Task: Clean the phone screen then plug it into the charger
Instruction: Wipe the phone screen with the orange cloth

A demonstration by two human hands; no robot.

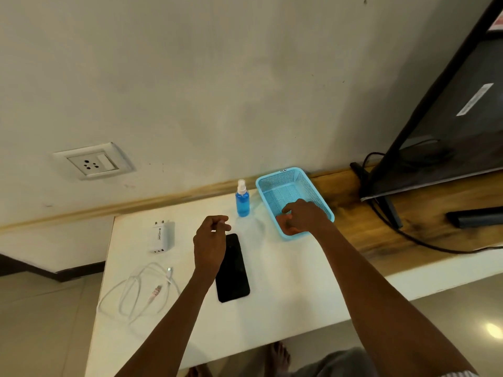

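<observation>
The coiled white charging cable [141, 289] lies nearest me on the white desk [285, 289], left of the flat black phone [234, 270], screen up. My left hand [209, 240] hovers over the phone's far end, fingers loosely curled, holding nothing. Farther, my right hand [302, 216] reaches into the light blue plastic basket [275, 180], its grip pinching an orange cloth [283, 221]. The white plug adapter [162, 236] and the blue spray bottle [242, 198] stand beyond
</observation>
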